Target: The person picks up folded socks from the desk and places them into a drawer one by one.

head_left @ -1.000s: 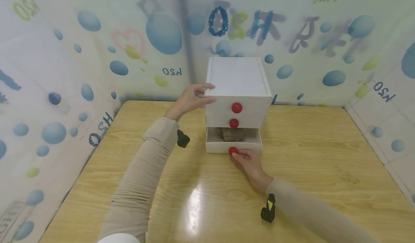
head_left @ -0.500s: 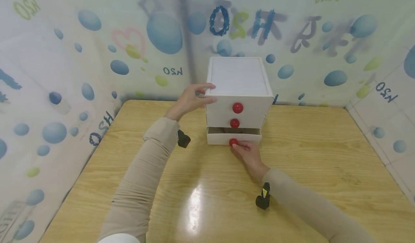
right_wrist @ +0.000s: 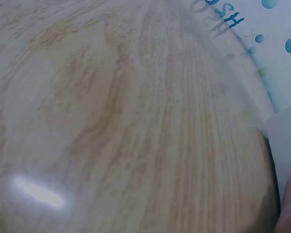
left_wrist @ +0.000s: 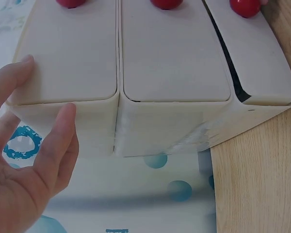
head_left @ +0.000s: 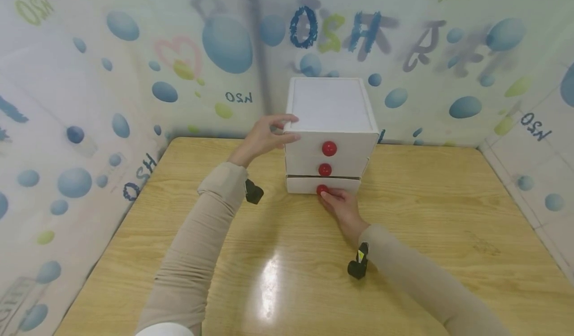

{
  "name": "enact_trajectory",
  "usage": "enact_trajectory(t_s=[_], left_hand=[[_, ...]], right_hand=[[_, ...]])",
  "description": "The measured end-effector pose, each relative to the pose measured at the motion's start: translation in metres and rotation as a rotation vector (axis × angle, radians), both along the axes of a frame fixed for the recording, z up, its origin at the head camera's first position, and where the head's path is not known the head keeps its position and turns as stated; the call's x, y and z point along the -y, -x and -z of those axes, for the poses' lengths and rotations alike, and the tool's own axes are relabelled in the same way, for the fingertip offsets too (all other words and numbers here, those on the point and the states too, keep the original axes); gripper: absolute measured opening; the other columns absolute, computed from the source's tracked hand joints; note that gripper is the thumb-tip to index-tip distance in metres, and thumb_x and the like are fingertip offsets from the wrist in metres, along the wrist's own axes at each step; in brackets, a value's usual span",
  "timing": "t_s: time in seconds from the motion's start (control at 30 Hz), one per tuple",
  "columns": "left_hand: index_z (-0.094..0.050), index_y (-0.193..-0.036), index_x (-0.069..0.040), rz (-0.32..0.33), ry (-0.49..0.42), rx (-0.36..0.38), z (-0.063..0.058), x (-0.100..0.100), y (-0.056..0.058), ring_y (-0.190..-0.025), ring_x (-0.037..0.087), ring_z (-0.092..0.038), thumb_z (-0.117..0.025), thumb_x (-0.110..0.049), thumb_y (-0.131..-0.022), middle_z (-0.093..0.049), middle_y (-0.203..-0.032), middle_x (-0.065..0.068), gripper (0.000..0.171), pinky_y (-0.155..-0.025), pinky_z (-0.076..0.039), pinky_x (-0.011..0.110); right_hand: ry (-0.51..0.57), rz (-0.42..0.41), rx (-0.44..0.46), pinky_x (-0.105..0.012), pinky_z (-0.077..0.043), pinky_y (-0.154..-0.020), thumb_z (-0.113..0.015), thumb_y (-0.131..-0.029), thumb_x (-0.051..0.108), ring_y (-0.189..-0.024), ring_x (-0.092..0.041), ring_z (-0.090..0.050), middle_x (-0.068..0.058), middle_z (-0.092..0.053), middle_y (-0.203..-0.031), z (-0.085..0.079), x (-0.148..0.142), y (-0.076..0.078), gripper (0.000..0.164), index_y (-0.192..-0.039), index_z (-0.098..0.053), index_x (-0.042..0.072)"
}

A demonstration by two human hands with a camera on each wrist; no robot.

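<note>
A small white drawer cabinet (head_left: 329, 105) has three drawers, each with a red ball knob. My left hand (head_left: 264, 135) holds the upper left front corner, its thumb and fingers spread around the edges; the left wrist view shows its fingertips (left_wrist: 68, 110) at the corner. Low at the front, my right hand (head_left: 344, 209) pinches the bottom drawer's red knob (head_left: 322, 190) between thumb and fingers. The bottom drawer (head_left: 298, 184) stands slightly out, with a thin dark gap along its top edge, and its inside is hidden. Both upper drawers sit flush.
The cabinet stands on a wood-grain table (head_left: 426, 201) near its back edge. Behind it hangs a pale wall sheet (head_left: 179, 116) printed with blue bubbles and letters. Black wrist cameras (head_left: 358, 263) hang from the cuffs.
My right hand has pushed the bottom drawer inward from half out to nearly closed. The brown bundle inside it has gone out of sight. My left hand has stayed at the cabinet's corner.
</note>
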State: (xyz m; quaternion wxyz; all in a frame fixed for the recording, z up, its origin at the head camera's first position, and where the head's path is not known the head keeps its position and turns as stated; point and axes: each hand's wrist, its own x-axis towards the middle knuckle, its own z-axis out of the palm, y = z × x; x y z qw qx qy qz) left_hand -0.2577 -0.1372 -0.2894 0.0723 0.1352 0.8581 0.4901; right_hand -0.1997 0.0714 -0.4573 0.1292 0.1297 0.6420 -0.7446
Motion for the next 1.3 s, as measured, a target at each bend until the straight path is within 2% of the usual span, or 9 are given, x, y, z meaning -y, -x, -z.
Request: enact_trajectory(t_s=[0.2,0.47,0.83,1.17,1.3], left_hand=[[-0.051,-0.123,-0.019,-0.001,0.01,-0.005,0.0,-0.001,0.0,-0.084,0.021,-0.058,-0.068,-0.028,-0.079,-0.046,-0.116,0.008,0.048,-0.069,-0.051,0.029],[-0.052,-0.122,-0.02,-0.001,0.011,-0.019,0.0,0.001,0.001,-0.093,0.021,-0.053,-0.068,-0.028,-0.078,-0.045,-0.118,0.007,0.048,-0.069,-0.052,0.029],[-0.052,-0.122,-0.018,-0.004,0.012,-0.014,-0.002,-0.001,-0.001,-0.086,0.022,-0.057,-0.068,-0.026,-0.078,-0.046,-0.114,0.009,0.047,-0.068,-0.052,0.029],[-0.052,-0.122,-0.018,-0.007,0.018,-0.015,-0.003,-0.001,-0.001,-0.081,0.023,-0.059,-0.068,-0.026,-0.078,-0.047,-0.112,0.009,0.047,-0.068,-0.052,0.03],[-0.052,-0.122,-0.019,-0.005,0.023,-0.013,-0.002,-0.001,-0.001,-0.079,0.023,-0.06,-0.068,-0.028,-0.078,-0.047,-0.111,0.009,0.047,-0.067,-0.052,0.03]], right_hand=[[0.017,0.006,-0.018,-0.023,-0.046,-0.084,-0.061,-0.084,0.011,-0.107,-0.024,-0.052,-0.016,-0.049,-0.117,-0.003,0.001,0.003,0.041,-0.118,-0.045,-0.004],[0.069,0.037,-0.019,-0.025,-0.045,-0.086,-0.06,-0.083,0.005,-0.106,-0.026,-0.052,-0.018,-0.049,-0.117,-0.002,0.005,0.006,0.04,-0.118,-0.044,-0.007],[0.095,0.042,-0.023,-0.025,-0.045,-0.086,-0.059,-0.083,0.002,-0.105,-0.026,-0.053,-0.021,-0.047,-0.118,-0.002,0.005,0.009,0.041,-0.118,-0.042,-0.011],[0.068,-0.021,0.005,-0.023,-0.045,-0.086,-0.06,-0.083,0.006,-0.106,-0.023,-0.052,-0.018,-0.048,-0.119,-0.002,-0.002,0.014,0.042,-0.119,-0.042,-0.008],[0.044,-0.07,0.002,-0.023,-0.045,-0.086,-0.06,-0.084,0.007,-0.107,-0.024,-0.052,-0.019,-0.048,-0.119,-0.001,-0.005,0.015,0.043,-0.12,-0.042,-0.008]])
